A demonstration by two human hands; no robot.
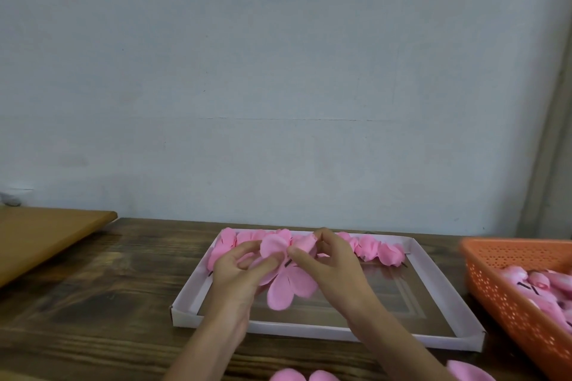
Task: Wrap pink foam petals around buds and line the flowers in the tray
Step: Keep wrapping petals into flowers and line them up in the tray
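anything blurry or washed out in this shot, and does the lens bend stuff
Head view: the orange basket at right is smeared; the left hand and right hand gripping the pink petal piece look soft; light is flat, with pale sheen on the wooden table left of the white tray; the wall corner leans, a wide-angle bend.

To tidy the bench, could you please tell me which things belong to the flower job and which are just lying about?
Job: foam petals, bud, white tray, finished flowers, orange basket, spare petals.
Lying about: light wooden board.
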